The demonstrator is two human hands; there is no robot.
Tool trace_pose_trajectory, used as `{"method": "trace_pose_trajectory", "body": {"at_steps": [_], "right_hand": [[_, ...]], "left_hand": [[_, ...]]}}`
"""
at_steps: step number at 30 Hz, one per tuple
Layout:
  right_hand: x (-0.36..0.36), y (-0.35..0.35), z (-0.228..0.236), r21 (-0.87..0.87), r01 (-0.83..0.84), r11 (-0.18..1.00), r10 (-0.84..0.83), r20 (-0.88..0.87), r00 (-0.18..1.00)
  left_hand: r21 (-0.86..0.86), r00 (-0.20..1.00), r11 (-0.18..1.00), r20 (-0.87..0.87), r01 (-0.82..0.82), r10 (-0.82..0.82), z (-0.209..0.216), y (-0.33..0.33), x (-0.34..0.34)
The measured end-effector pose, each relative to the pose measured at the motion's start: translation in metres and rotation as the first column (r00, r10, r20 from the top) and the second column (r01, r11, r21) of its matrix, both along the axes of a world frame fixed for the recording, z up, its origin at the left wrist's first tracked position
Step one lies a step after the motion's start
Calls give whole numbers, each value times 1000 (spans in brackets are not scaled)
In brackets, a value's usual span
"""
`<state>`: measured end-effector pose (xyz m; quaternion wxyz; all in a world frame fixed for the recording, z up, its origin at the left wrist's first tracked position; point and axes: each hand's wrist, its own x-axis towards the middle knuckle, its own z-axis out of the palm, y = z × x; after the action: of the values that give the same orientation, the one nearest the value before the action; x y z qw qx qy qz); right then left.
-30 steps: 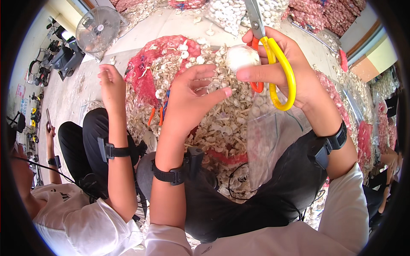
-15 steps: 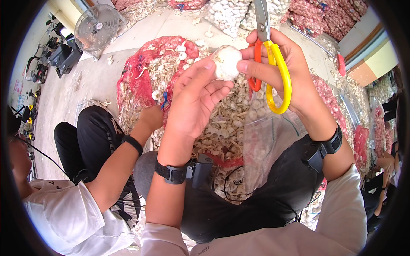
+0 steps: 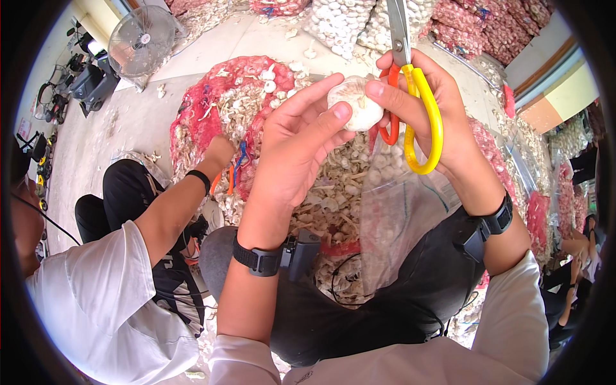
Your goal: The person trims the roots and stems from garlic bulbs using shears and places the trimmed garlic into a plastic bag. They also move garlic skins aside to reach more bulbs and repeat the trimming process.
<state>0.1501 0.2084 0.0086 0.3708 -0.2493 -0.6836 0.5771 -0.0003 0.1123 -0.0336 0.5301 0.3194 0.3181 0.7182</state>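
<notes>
The left hand [image 3: 296, 138] has its thumb and forefinger spread around a white garlic bulb [image 3: 355, 110], holding it from the left; the thumb lies on the near side and the forefinger reaches along the far-left edge. The right hand [image 3: 431, 102] touches the bulb's right side with its thumb tip, while its other fingers curl through and behind the handles of a pair of scissors [image 3: 411, 70]. The bulb is between the two hands, raised over the loose garlic heap [image 3: 333, 192]. It looks nearly round, without a clear long axis; one broad face turns up toward the viewer, and whether this is the root or the stem end cannot be told.

The scissors' long axis runs near to far, leaning slightly left at the far end. Their metal blades point away, lying close together, with the tips cut off by the far edge of the view. The orange-red loop sits left, beside the bulb, and the longer yellow loop sits right, hanging nearer.

Farther out, a clear plastic bag [image 3: 394, 224] lies on the near right of the heap. A red mesh sack [image 3: 212, 96] spreads at the far left, with a co-worker's hand [image 3: 220, 149] by its near edge. A round fan [image 3: 141, 42] stands beyond.
</notes>
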Motion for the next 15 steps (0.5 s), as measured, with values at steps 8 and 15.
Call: {"method": "trace_pose_trajectory", "body": {"at_steps": [8,15], "right_hand": [[8,1,-2,-100,25,995,-42,-178,983],[17,0,1,27,49,998,-49,23,999]], "left_hand": [[-5,991,1000,130,5,-5,-1,4,9],[-129,988,981,75,147,-138,1,3,10]]}}
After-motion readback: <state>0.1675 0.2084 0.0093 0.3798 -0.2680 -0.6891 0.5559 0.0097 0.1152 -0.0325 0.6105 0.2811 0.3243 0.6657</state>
